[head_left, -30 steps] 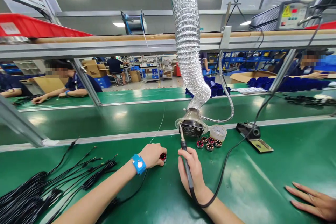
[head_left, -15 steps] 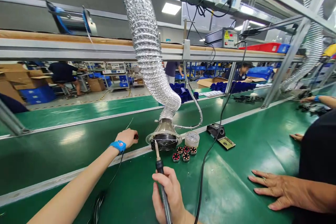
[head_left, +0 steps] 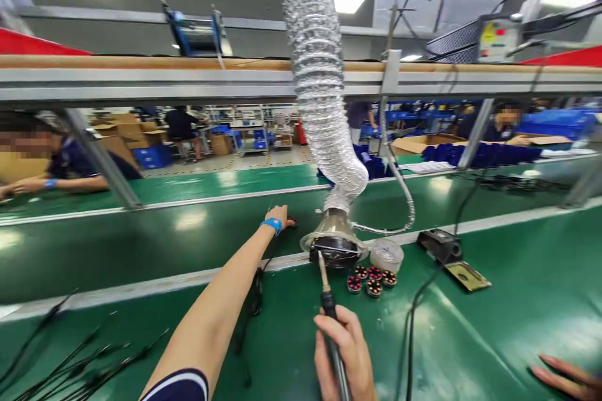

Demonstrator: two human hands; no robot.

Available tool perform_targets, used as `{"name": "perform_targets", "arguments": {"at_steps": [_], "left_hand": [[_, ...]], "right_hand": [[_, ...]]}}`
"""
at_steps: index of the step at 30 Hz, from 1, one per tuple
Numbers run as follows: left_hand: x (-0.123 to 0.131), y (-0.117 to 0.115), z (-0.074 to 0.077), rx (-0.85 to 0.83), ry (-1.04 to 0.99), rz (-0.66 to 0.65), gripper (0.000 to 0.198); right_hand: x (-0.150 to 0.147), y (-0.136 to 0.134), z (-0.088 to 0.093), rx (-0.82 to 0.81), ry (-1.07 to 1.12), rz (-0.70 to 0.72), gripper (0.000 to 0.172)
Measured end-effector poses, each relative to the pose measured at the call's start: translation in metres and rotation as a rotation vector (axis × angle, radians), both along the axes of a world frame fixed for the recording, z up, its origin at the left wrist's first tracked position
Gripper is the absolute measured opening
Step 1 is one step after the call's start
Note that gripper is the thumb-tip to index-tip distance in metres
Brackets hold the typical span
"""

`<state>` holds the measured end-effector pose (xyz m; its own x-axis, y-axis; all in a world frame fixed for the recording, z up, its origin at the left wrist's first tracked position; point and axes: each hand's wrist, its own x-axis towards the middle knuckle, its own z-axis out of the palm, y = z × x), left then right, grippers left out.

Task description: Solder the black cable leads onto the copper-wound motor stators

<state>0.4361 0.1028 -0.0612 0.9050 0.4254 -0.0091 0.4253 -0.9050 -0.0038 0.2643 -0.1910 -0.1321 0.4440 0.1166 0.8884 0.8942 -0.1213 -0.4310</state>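
Observation:
A soldering iron [head_left: 328, 302] is in my right hand [head_left: 350, 344], fingers wrapped round its handle. It slants up and away, its tip seen in front of the black grille of the fume-extraction hood [head_left: 336, 249]. Further off, beside the hood on the left, my left hand [head_left: 282, 217] wears a blue wrist strap. Its fingers are closed on a small dark part [head_left: 292, 221] that I cannot make out clearly. Right of the hood several small round connectors [head_left: 374, 288] with red and beige dots stand in front of a roll of clear tape [head_left: 386, 255].
A silver duct [head_left: 322, 94] drops to the hood. At right lie the soldering iron stand [head_left: 439, 244] and its sponge tray [head_left: 468, 277], with the iron's cord [head_left: 411, 338] hanging nearby. Black cables [head_left: 89, 363] lie front left. Another person's hand [head_left: 564, 376] rests at lower right.
My view has swung left, so the scene sits further right and is blurred. My left hand looks a little closer to the hood; the iron stays in my right hand.

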Motion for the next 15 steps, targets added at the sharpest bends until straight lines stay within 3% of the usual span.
{"name": "perform_targets", "arguments": {"at_steps": [4,7,11,15], "left_hand": [[-0.053,0.022,0.022,-0.008,0.009,0.12,0.037],[-0.112,0.015,0.024,-0.002,0.021,0.166,0.036],[-0.178,-0.016,0.004,-0.009,0.022,0.179,0.061],[-0.206,-0.046,-0.021,-0.083,-0.038,0.113,0.072]], "right_hand": [[-0.002,-0.004,0.004,-0.039,-0.019,0.051,0.032],[-0.004,-0.004,0.006,-0.057,-0.011,0.068,0.031],[-0.003,-0.003,0.003,-0.083,0.012,0.114,0.032],[-0.001,-0.005,-0.004,-0.109,0.016,0.126,0.028]]}}
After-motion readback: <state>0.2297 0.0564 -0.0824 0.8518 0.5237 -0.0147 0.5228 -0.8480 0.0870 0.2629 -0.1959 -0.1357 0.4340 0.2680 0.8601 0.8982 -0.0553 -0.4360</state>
